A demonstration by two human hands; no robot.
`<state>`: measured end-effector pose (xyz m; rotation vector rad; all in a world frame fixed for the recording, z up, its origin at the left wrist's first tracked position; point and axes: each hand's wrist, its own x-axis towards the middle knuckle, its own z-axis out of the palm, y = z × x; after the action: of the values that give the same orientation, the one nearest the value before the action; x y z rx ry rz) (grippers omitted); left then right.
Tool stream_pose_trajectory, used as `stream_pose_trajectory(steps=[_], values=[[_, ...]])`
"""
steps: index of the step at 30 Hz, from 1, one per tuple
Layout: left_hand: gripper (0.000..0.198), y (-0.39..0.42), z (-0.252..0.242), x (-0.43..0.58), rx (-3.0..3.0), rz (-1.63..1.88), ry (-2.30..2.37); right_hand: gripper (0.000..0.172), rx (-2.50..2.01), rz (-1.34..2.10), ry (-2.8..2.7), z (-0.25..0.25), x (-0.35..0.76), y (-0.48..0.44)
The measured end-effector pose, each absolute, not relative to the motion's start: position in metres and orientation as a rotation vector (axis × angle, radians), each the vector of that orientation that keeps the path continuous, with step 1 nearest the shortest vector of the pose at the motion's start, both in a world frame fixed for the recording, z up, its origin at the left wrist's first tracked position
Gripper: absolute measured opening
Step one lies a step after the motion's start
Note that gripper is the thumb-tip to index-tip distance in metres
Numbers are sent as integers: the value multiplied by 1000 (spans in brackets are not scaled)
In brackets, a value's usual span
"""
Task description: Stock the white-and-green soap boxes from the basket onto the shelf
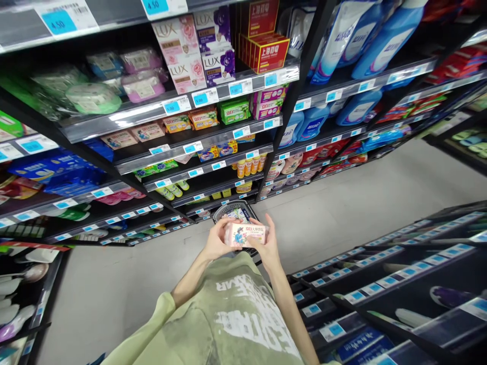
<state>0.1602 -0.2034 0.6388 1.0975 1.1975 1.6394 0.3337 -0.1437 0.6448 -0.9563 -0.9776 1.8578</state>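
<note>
Between both hands I hold a pink and white wrapped soap bar, its printed face turned up toward me. My left hand grips its left end, with the fingers wrapped round it. At the other end my right hand is closed on the bar, the thumb lying across its front. Just below and beyond the soap stands a dark grey shopping basket with packaged goods inside. The hands and the bar hide part of the basket.
Ahead rises a shelf of soaps, including similar pink bars and LUX boxes. Blue detergent bottles stand at the upper right. Grey floor runs along the aisle. Another shelf borders the lower right.
</note>
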Motion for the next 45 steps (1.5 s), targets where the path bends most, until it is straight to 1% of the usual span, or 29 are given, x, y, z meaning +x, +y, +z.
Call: stream_pose_trajectory(steps=[2,4,5,9,11,15,19,22,25,29,32,36,40,43,45], values=[[77,-204,637,159,1150,1632,1170,111,-981,1884,-925,643,333,-143],[78,-205,633,159,1180,1630,1139,109,-1015,1914,-860,639,333,-142],[79,-206,631,159,1184,1634,1129,104,-1036,1940,-833,638,333,-142],[79,-207,625,159,1180,1631,1147,75,-1119,2092,-858,630,337,-145],[78,-206,624,158,1202,1596,1170,70,-1171,2066,-897,625,339,-146],[73,-204,622,157,1402,1495,1335,67,-1271,1932,-982,608,341,-143],[62,-203,614,159,1620,1270,1529,68,-1317,1878,-1153,593,342,-137],[64,-204,605,162,1786,1032,1622,67,-1382,1747,-1304,586,340,-136],[64,-203,601,166,1940,785,1700,62,-1425,1604,-1497,583,338,-138],[73,-202,604,174,1921,562,1731,57,-1398,1442,-1678,581,335,-138],[79,-202,604,174,1875,466,1764,54,-1370,1412,-1750,580,333,-137],[79,-205,603,163,1871,348,1770,52,-1263,1506,-1715,584,326,-144],[76,-208,609,141,1909,278,1774,56,-1119,1721,-1516,593,320,-150],[65,-208,620,115,1912,162,1880,58,-1074,1906,-1382,596,322,-144],[56,-205,632,92,1915,77,1995,57,-1062,1954,-1343,596,326,-138]])
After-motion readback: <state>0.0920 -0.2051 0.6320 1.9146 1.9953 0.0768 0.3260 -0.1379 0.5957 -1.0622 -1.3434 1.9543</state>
